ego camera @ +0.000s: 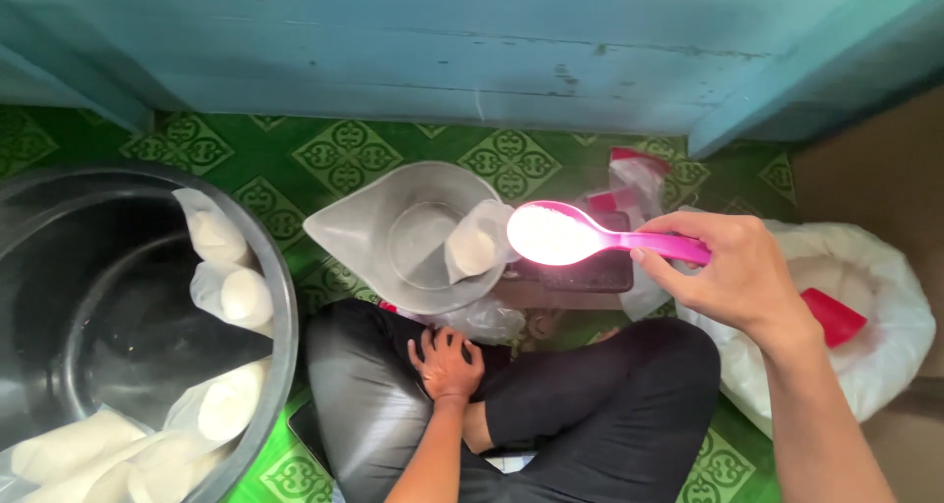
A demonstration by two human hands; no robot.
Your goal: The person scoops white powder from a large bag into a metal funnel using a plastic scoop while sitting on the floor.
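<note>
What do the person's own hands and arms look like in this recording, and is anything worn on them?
Both are bare: the left hand and right hand show no gloves, rings, watch or bracelets, and both forearms are uncovered, with no sleeve in view. Below them the person wears dark, slightly shiny trousers.

A home floor: green patterned mat [344, 154] beneath a blue wooden wall [472, 41]

Setting, seen from above: a floor covering [344, 154] of green sheet with a repeating diamond-medallion pattern meets a weathered, light-blue painted plank wall [472, 41] along the top. Bare brown floor [875, 183] shows at right. Lighting is bright and even.
</note>
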